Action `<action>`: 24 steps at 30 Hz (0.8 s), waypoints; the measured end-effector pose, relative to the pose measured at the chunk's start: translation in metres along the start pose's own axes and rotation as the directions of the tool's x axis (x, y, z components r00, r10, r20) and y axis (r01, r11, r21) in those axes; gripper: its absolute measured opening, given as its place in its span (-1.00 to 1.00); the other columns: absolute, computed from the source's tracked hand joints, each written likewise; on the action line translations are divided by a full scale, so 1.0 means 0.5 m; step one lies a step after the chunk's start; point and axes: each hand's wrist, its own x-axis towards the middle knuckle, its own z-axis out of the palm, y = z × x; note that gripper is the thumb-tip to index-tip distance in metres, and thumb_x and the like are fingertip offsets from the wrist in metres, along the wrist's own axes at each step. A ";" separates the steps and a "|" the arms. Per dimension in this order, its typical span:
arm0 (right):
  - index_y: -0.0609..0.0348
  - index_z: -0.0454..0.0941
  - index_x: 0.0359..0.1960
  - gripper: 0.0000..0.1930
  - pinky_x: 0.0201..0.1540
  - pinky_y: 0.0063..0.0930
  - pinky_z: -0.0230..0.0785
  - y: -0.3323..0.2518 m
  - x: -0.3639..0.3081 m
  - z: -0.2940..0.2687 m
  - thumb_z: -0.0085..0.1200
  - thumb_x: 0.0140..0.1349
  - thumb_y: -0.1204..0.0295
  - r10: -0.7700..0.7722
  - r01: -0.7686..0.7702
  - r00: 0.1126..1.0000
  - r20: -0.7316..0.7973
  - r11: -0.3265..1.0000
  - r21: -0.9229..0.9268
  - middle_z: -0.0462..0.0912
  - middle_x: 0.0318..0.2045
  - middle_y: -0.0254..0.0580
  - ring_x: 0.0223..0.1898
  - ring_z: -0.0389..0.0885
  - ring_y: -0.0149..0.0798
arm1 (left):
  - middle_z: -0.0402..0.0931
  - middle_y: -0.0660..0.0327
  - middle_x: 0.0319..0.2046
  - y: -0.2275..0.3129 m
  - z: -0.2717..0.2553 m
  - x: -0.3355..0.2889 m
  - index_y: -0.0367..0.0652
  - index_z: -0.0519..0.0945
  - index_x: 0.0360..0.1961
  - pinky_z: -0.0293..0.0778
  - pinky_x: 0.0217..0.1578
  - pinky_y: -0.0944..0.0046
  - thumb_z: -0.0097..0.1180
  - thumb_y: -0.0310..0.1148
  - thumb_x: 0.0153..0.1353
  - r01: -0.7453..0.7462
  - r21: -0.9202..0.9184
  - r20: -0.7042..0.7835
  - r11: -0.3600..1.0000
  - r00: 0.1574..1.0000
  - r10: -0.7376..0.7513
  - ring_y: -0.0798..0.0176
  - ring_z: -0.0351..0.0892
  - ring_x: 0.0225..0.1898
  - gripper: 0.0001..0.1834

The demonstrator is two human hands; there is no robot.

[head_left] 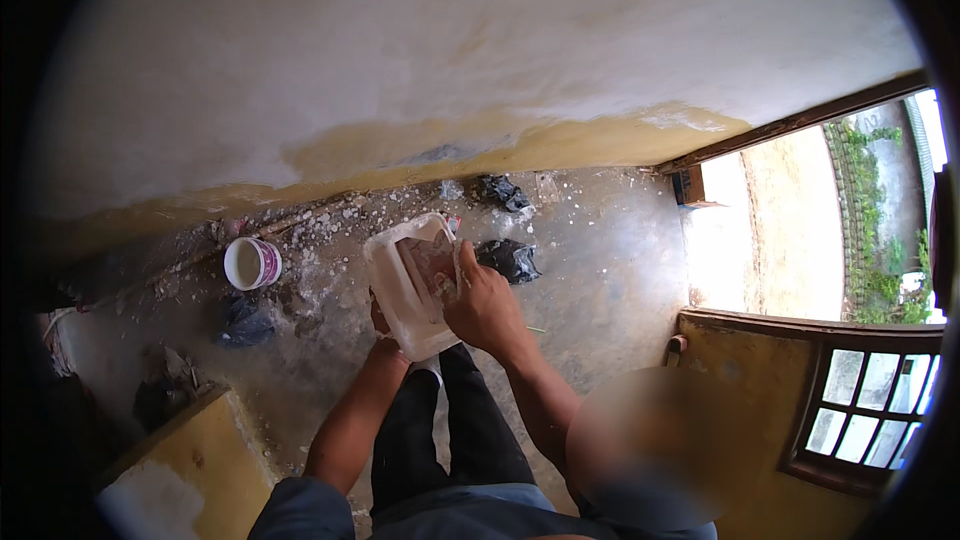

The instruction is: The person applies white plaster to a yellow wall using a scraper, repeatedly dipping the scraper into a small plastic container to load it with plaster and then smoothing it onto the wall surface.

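My left hand (382,322) holds a white, rectangular plastic tub (388,285) from beneath, and most of that hand is hidden behind it. The tub is tilted in front of my legs, with whitish residue on its inner walls. My right hand (485,302) is closed at the tub's right side on a flat, broad scraper (428,262). Its brownish, smeared blade lies inside the tub. The fingers' exact grip on the scraper is partly hidden.
A whitish-yellow, patchily coated wall (450,70) rises ahead. White splatters cover the floor (610,260) along it. A white bucket (252,264) stands left, near dark plastic bags (510,260). A low yellow wall (215,450) is lower left; a doorway and a paned window (870,405) lie right.
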 end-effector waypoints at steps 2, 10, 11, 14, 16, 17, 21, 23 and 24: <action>0.37 0.32 -0.05 -0.64 -0.16 -0.05 0.38 0.027 -0.006 0.031 0.00 0.18 0.40 -0.003 0.001 1.000 0.019 0.997 0.076 0.60 -0.30 0.24 -0.18 0.53 0.28 | 0.16 0.12 0.29 -0.010 -0.065 -0.033 0.00 0.14 0.32 0.11 0.29 -0.03 -0.21 0.09 0.30 -0.066 -0.346 -0.174 0.936 0.985 0.005 0.01 0.19 0.28 -0.35; 0.24 0.45 -0.07 -0.77 -0.09 -0.45 0.38 0.114 -0.040 0.007 0.03 0.25 0.50 0.007 0.049 0.997 -0.081 0.746 0.664 0.62 -0.22 -0.22 -0.16 0.55 -0.35 | 0.27 0.09 0.20 -0.044 -0.037 -0.004 -0.10 0.17 0.30 0.29 0.19 0.10 -0.25 -0.03 0.37 0.240 0.193 -0.300 0.951 0.938 -0.176 0.16 0.31 0.19 -0.43; 0.24 0.47 -0.09 -0.80 -0.13 -0.53 0.38 0.131 -0.038 -0.015 0.01 0.28 0.50 0.048 0.066 0.989 -0.143 0.715 0.696 0.61 -0.24 -0.29 -0.19 0.52 -0.44 | 0.28 0.10 0.20 -0.057 -0.043 0.001 -0.11 0.17 0.30 0.32 0.17 0.13 -0.21 -0.05 0.36 0.286 0.246 -0.344 0.926 0.919 -0.193 0.20 0.33 0.18 -0.43; 0.21 0.49 -0.13 -0.81 -0.36 -0.61 0.34 0.196 -0.025 -0.065 0.07 0.26 0.44 0.149 0.050 0.957 -0.248 0.759 0.649 0.60 -0.29 -0.35 -0.32 0.49 -0.49 | 0.26 0.14 0.23 -0.078 -0.050 0.005 -0.06 0.09 0.36 0.30 0.20 0.09 -0.14 0.01 0.31 0.120 0.981 -0.119 0.155 0.993 -0.020 0.13 0.33 0.20 -0.32; 0.20 0.50 -0.15 -0.83 -0.35 -0.60 0.35 0.217 -0.023 -0.101 0.07 0.26 0.44 0.181 0.000 0.969 -0.170 0.685 0.729 0.59 -0.31 -0.36 -0.33 0.49 -0.48 | 0.25 0.07 0.25 -0.086 -0.005 0.048 -0.03 0.20 0.32 0.24 0.19 -0.22 -0.21 0.16 0.24 0.139 -0.061 -0.184 0.988 0.972 -0.148 -0.09 0.35 0.18 -0.28; 0.18 0.50 -0.16 -0.84 -0.34 -0.59 0.35 0.222 -0.020 -0.109 0.07 0.25 0.44 0.205 -0.050 0.974 -0.094 0.603 0.796 0.58 -0.34 -0.37 -0.34 0.49 -0.48 | 0.25 0.07 0.25 -0.084 -0.008 0.049 -0.03 0.20 0.32 0.24 0.19 -0.22 -0.21 0.16 0.24 0.135 -0.055 -0.192 0.989 0.971 -0.144 -0.09 0.35 0.18 -0.28; 0.13 0.41 -0.04 -0.76 -0.26 -0.47 0.47 0.258 0.028 -0.133 0.00 0.26 0.47 0.234 -0.011 0.971 -0.047 0.239 0.971 0.54 -0.31 -0.32 -0.35 0.54 -0.40 | 0.23 0.08 0.27 -0.078 0.000 0.093 -0.01 0.16 0.34 0.22 0.21 -0.23 -0.07 0.15 0.19 0.092 -0.064 -0.222 0.994 0.969 -0.104 -0.08 0.29 0.23 -0.23; 0.12 0.38 -0.03 -0.76 -0.21 -0.39 0.50 0.324 0.069 -0.143 -0.03 0.26 0.49 0.208 -0.002 0.978 -0.035 0.173 0.985 0.53 -0.30 -0.27 -0.34 0.56 -0.32 | 0.22 0.09 0.28 -0.075 0.012 0.118 0.00 0.15 0.35 0.21 0.21 -0.23 -0.03 0.15 0.17 0.105 -0.059 -0.264 0.993 0.957 -0.117 -0.07 0.27 0.25 -0.21; 0.11 0.39 -0.07 -0.79 -0.20 -0.38 0.49 0.341 0.101 -0.138 -0.03 0.26 0.49 0.219 0.060 0.972 -0.086 0.121 0.991 0.53 -0.32 -0.27 -0.34 0.56 -0.29 | 0.20 0.08 0.29 -0.061 0.013 0.115 0.00 0.13 0.35 0.21 0.22 -0.23 0.01 0.13 0.17 0.050 -0.038 -0.220 0.998 0.974 -0.057 -0.08 0.24 0.26 -0.20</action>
